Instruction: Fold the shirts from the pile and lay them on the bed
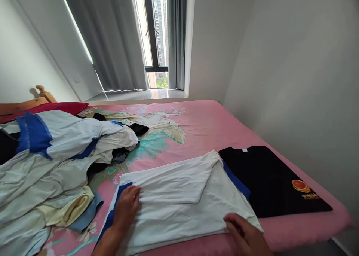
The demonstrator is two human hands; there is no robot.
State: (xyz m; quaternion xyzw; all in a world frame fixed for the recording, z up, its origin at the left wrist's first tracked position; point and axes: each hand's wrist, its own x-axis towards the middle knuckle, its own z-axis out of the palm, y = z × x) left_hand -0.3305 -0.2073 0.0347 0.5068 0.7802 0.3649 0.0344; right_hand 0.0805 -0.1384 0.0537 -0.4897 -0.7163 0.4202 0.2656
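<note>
White-and-blue shirt (179,207) lies half folded on the pink bed (202,128), long axis running 9 to 3 o'clock, left hand (126,207) flat on its 9 o'clock end, right hand (244,233) pressing the 5 o'clock corner, black tee (269,181) just beside.

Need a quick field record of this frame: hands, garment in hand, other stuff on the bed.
left hand: flat on the white shirt, fingers at the edge of its folded-over flap
right hand: resting on the shirt's near right corner
white shirt: white with blue trim, spread on the bed, partly folded
black shirt: folded, orange print, lying to the right, touching the white one
clothes pile: unfolded, white, blue and yellow pieces, on the left
bed: pink sheet with a bird print
background: window with grey curtains
</note>
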